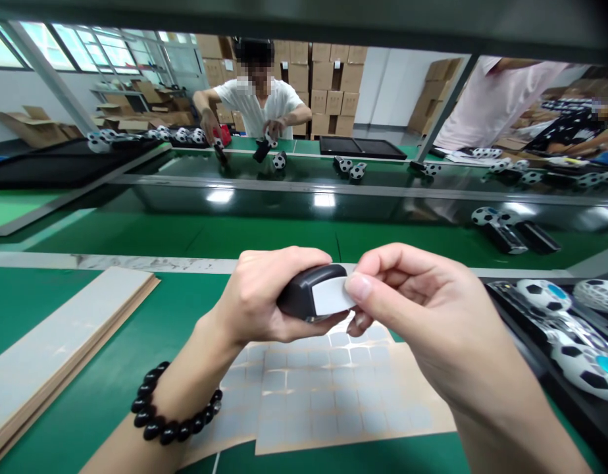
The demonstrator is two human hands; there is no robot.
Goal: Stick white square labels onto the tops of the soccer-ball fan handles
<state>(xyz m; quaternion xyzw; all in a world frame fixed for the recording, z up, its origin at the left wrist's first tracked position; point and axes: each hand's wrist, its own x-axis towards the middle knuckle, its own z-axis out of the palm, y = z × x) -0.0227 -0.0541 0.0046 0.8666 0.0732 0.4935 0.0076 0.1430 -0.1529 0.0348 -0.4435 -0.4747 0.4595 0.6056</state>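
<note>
Stacked cardboard boxes [333,85] are seen at the back of the workroom, and a person [264,99] in a white top is seen beyond a glossy green strip [264,230], with dark parts handled there. Near the strip's right end, two black parts with football-patterned ends [504,236] are laid.

Above the middle of the green desk [185,316], a black casing [297,296] is gripped by the left hand [254,296], the fingers and thumb closed around its sides. A white piece [329,295] on its end is pinched by the right hand [407,289], the thumb and forefinger brought narrowly together. A bracelet of black beads [168,431] is worn on the left wrist.

Below the hands, sheets marked with pale squares [333,411] are spread towards the desk's near edge. Long pale strips [52,355] are stacked at its left edge, and football-patterned parts [587,365] are held in a black tray [535,368] along its right edge.
</note>
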